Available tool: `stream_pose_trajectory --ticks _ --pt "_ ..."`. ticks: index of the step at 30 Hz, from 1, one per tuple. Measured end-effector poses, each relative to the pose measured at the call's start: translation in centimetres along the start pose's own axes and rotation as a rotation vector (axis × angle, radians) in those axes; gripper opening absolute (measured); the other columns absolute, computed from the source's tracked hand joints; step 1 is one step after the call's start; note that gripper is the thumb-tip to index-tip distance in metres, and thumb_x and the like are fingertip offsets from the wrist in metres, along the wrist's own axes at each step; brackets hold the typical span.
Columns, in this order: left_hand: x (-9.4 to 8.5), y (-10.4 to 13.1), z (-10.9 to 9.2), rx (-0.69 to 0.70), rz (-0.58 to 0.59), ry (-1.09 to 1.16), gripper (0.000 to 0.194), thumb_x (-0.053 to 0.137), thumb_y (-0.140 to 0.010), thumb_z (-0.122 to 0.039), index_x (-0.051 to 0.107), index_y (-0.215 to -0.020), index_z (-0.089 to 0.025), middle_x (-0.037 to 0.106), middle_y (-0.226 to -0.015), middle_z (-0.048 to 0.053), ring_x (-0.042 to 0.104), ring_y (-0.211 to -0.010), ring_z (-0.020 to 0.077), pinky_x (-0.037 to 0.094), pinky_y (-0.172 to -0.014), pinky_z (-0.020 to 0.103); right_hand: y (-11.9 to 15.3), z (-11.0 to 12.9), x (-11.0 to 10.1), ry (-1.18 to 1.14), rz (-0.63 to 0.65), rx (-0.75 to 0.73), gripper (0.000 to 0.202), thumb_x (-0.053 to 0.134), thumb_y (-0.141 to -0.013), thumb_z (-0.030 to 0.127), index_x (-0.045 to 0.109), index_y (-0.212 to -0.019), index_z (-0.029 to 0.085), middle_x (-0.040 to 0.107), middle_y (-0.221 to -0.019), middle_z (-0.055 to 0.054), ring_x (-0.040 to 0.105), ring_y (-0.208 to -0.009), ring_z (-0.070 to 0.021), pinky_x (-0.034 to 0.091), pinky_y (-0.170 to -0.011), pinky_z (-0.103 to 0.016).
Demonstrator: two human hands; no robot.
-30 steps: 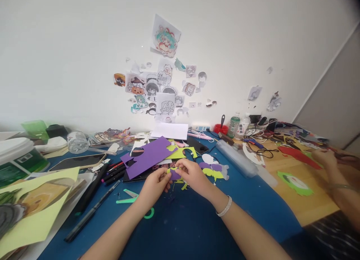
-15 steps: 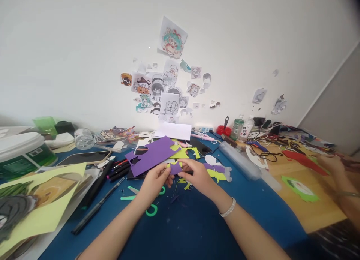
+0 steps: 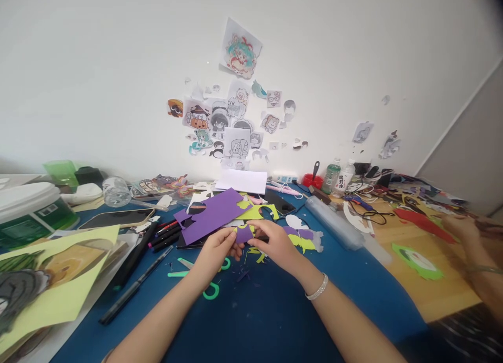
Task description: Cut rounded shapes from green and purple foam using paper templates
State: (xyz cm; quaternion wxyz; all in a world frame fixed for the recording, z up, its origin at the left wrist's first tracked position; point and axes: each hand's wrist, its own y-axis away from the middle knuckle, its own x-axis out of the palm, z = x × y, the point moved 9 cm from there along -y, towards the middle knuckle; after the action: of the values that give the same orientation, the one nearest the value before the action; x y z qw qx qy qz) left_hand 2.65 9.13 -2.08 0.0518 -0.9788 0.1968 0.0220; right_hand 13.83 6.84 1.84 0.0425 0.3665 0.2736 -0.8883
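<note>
Between my two hands is a small purple and yellow-green paper cutout, held above the blue mat. The fingers of my left hand pinch its left side. My right hand, with a bracelet at the wrist, grips its right edge. Green-handled scissors lie spread on the mat, partly hidden under my left forearm. Just behind my hands rests a purple sheet with pieces cut out of it. Beside it is a yellow-green sheet with round cut-outs. Small purple and yellow-green scraps lie below.
Markers, a phone and a white-lidded tub stand or lie to the left. A clear plastic roll lies on the right. Another person's hand is at the far right, near a red piece. Drawings hang on the wall.
The cutout has tilted slightly, showing more yellow-green along its top edge. Both hands keep their hold in nearly the same place. The view has shifted a little.
</note>
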Motion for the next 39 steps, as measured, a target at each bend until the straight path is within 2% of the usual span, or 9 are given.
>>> stream_pose_trajectory --ticks 8,16,19,23,28,34,39 --pt "-0.1 0.6 -1.2 -0.004 -0.038 -0.096 0.035 0.046 -0.075 -0.049 0.053 -0.07 -0.015 0.055 -0.053 -0.001 0.052 -0.048 0.0119 0.041 -0.051 0.024 0.0 0.1 0.0 -0.045 -0.01 -0.031 0.033 0.056 -0.078 0.023 0.053 -0.111 0.023 0.06 -0.094 -0.006 0.057 -0.084 -0.0187 0.049 -0.074 -0.031" --pt "-0.2 0.5 -1.2 -0.025 -0.06 -0.047 0.037 0.054 -0.068 -0.05 0.057 -0.076 -0.014 0.058 -0.055 0.0 0.055 -0.05 0.0133 0.044 -0.052 0.026 0.0 -0.6 0.2 -0.078 -0.056 -0.02 0.033 0.057 -0.077 0.021 0.054 -0.109 0.022 0.058 -0.086 -0.005 0.056 -0.076 -0.0165 0.05 -0.069 -0.029" --pt "-0.2 0.6 -1.2 -0.039 -0.056 -0.036 0.039 0.06 -0.063 -0.047 0.059 -0.082 -0.013 0.061 -0.059 0.001 0.057 -0.054 0.0151 0.047 -0.055 0.028 0.0 -0.6 0.1 -0.052 -0.078 -0.033 0.033 0.057 -0.077 0.021 0.053 -0.109 0.022 0.058 -0.085 -0.005 0.056 -0.076 -0.0166 0.05 -0.069 -0.029" --pt "-0.4 0.8 -1.4 -0.027 -0.084 -0.032 0.038 0.059 -0.065 -0.045 0.06 -0.085 -0.013 0.062 -0.066 0.003 0.058 -0.057 0.0154 0.049 -0.058 0.029 0.1 -0.3 -0.2 0.019 -0.103 -0.059 0.032 0.058 -0.077 0.026 0.053 -0.108 0.02 0.058 -0.084 -0.005 0.055 -0.078 -0.0179 0.049 -0.069 -0.03" --pt "-0.6 0.4 -0.9 -0.024 -0.081 -0.025 0.036 0.059 -0.064 -0.046 0.058 -0.079 -0.013 0.061 -0.061 0.002 0.058 -0.055 0.0153 0.049 -0.057 0.029 0.2 0.3 -0.6 0.079 -0.11 -0.082 0.031 0.06 -0.076 0.029 0.055 -0.105 0.019 0.059 -0.085 -0.006 0.055 -0.081 -0.0198 0.047 -0.068 -0.031" --pt "-0.9 -0.4 0.8 -0.033 -0.101 -0.028 0.038 0.062 -0.059 -0.046 0.056 -0.079 -0.014 0.063 -0.058 0.001 0.059 -0.05 0.0166 0.049 -0.05 0.029 0.1 -0.4 -0.8 -0.126 -0.15 0.041 0.024 0.053 -0.079 0.031 0.059 -0.099 0.019 0.062 -0.088 -0.006 0.058 -0.076 -0.0168 0.048 -0.067 -0.028" --pt "-0.5 -0.3 0.7 -0.027 -0.082 -0.038 0.033 0.062 -0.06 -0.044 0.057 -0.075 -0.015 0.063 -0.058 0.002 0.061 -0.051 0.0175 0.05 -0.051 0.03 0.0 -1.3 -1.3 -0.216 -0.22 0.133 0.015 0.049 -0.079 0.024 0.062 -0.08 0.017 0.063 -0.068 -0.003 0.058 -0.06 -0.0148 0.046 -0.056 -0.024"
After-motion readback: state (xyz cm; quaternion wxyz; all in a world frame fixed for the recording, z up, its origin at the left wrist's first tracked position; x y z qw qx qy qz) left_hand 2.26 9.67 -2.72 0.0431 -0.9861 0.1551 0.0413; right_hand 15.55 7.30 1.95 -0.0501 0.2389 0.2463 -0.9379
